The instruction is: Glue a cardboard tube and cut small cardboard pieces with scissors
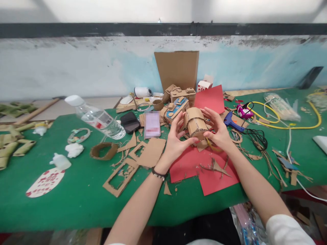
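Between both hands, a short cardboard cylinder (pixel 195 119) with a raised band is held above red paper sheets (pixel 185 165). My left hand (pixel 176 137) grips its left side, thumb along the lower edge. On the opposite side, my right hand (pixel 216 129) closes round it with fingers over the top. Just behind the cylinder sit a cardboard model with blue parts (pixel 177 107) and other cardboard pieces. Torn cardboard strips (pixel 217 168) lie on the red paper below. A phone (pixel 152 125) is left of my left hand; a blue glue gun (pixel 233 121) is right of my right hand.
A tilted water bottle (pixel 95 117), a black case (pixel 130 121) and a cardboard ring (pixel 103 150) are on the left of the green table (pixel 84 211). Cardboard frames and scraps (pixel 121 175) lie nearer. Yellow tubing (pixel 298 127), white cable and bagged sticks (pixel 282 106) occupy the right.
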The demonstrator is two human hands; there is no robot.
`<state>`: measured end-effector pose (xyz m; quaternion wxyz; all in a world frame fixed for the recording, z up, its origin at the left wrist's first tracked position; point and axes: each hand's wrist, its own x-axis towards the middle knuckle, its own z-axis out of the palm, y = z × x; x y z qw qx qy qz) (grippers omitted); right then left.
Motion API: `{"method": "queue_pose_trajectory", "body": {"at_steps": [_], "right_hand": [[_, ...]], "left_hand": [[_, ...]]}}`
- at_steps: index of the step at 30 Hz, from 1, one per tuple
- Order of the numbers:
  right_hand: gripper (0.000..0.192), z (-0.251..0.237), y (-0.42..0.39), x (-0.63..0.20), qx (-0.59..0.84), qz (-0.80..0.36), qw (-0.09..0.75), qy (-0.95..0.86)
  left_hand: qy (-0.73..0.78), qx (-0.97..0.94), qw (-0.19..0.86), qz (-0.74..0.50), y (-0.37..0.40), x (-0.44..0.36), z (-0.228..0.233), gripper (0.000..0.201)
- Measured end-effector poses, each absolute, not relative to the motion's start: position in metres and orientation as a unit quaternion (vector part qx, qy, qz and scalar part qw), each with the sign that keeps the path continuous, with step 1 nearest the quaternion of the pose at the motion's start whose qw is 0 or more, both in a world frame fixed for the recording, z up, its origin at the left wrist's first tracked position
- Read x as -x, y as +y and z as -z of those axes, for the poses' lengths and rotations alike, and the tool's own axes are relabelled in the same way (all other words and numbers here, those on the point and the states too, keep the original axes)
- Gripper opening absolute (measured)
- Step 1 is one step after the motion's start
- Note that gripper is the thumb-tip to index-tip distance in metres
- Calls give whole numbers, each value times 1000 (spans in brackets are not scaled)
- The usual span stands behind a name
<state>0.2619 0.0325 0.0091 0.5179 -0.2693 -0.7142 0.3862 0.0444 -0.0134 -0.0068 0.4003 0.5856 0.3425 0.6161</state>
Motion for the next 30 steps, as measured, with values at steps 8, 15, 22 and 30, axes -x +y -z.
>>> {"method": "queue_pose_trajectory", "body": {"at_steps": [8, 15, 22, 30], "right_hand": [[100, -4, 36, -264, 257, -364, 532, -720], [100, -4, 34, -264, 263, -305, 531, -746], [111, -4, 35, -269, 223, -225, 530, -786], [114, -5, 33, -269, 220, -254, 527, -780]], "left_hand": [[349, -603, 390, -602, -13, -42, 8, 112], [334, -610, 401, -595, -13, -45, 8, 106], [331, -632, 416, -564, -14, -40, 4, 115], [328, -641, 385, -577, -14, -38, 2, 117]]}}
